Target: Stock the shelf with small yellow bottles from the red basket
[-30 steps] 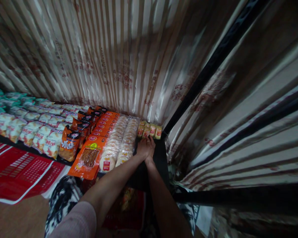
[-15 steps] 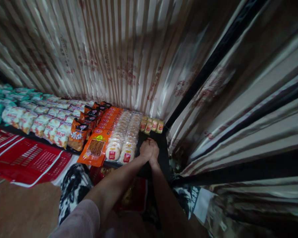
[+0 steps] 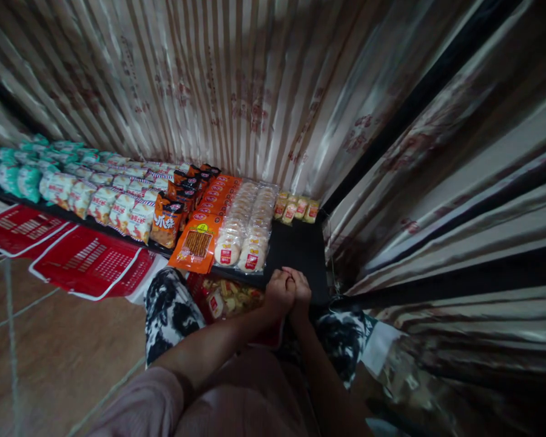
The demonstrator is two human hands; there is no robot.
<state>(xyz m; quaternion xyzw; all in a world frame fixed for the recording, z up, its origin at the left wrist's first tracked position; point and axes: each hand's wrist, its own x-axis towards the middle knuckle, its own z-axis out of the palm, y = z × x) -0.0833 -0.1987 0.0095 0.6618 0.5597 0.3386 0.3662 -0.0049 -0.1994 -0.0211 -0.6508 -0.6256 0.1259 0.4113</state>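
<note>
Close together at the front edge of the black shelf, my left hand and my right hand touch each other with their fingers curled in. Whatever is between them, if anything, is hidden. Beyond them, small yellow wrapped packets lie at the back corner of the shelf. To their left run two rows of clear-wrapped round biscuits with red labels. Below my forearms is a red bag holding yellow-wrapped snacks.
Orange flat snack packs, orange-and-black bags, white snack bags and green bags line the shelf leftward. Red printed sheets hang in front. A striped curtain and a black pole stand behind.
My hands have drawn back together from over the shelf to its front edge. The view has shifted, showing more of the red bag below. The shelf goods look unchanged.
</note>
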